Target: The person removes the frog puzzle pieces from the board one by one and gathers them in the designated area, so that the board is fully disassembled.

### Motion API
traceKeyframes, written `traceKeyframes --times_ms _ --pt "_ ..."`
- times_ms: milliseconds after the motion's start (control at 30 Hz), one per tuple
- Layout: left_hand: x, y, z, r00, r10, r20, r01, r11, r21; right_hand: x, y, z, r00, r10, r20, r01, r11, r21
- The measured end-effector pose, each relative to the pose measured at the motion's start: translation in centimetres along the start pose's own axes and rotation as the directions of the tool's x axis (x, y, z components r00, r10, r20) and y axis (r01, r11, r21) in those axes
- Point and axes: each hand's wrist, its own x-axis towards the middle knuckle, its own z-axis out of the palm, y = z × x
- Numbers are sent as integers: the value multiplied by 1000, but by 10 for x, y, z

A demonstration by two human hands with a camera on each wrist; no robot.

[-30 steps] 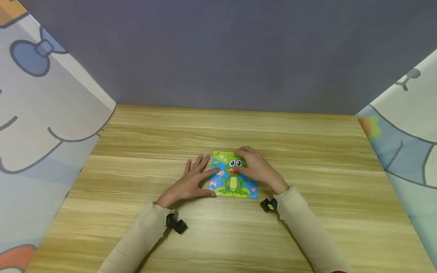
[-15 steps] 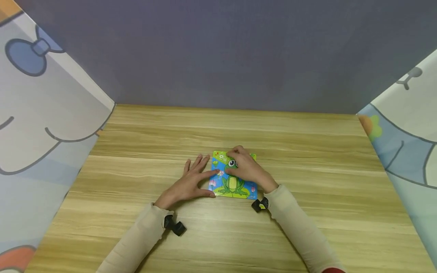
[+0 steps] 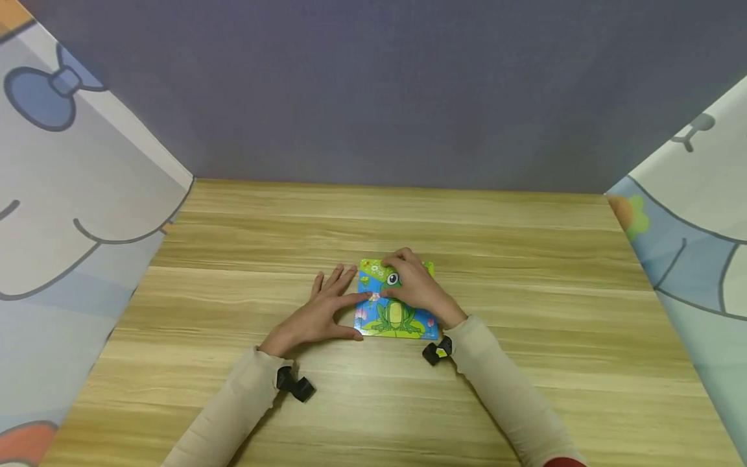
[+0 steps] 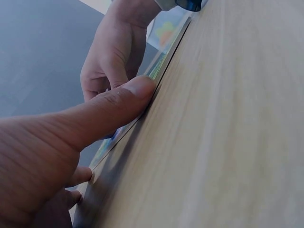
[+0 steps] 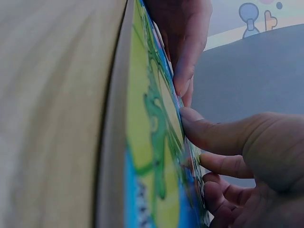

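Observation:
A flat jigsaw puzzle (image 3: 397,327) with a green frog on a blue ground lies on the wooden table (image 3: 350,402). Its pieces fit together where they show. My left hand (image 3: 318,318) lies at its left side, fingers spread. The index fingertip touches the picture, and the thumb rests along the near-left edge, as the left wrist view confirms. Over the upper middle, my right hand (image 3: 417,285) touches the puzzle with thumb and bent fingers, set apart around the frog's eye. In the right wrist view that thumb (image 5: 209,130) presses the surface. The right hand covers part of the frog's head.
A grey-blue panel (image 3: 397,97) stands along the table's far edge. Cartoon-printed walls (image 3: 99,168) flank both sides. A small black device (image 3: 294,384) sits at the left wrist, another (image 3: 438,350) at the right.
My right hand has slid left across the puzzle, from over the frog's right eye to beside its left eye. The left hand keeps its place on the puzzle; the view shifted slightly.

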Motion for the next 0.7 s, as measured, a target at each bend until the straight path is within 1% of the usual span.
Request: traceKeyframes --times_ms 200,467,567,700 --pt "-1 1 -1 1000 5 -2 -5 1000 9 1 -1 1 1000 17 0 -17 1000 13" --pt "-3 0 0 1000 14 2 -14 1000 13 0 -1 1 1000 12 -21 -10 999 47" --pt "-2 0 0 1000 18 0 -18 1000 17 0 -1 0 999 -10 -42 14 996 93" --pt "-2 -1 0 1000 19 -7 -19 1000 12 1 0 -2 996 -48 -72 62 977 206"
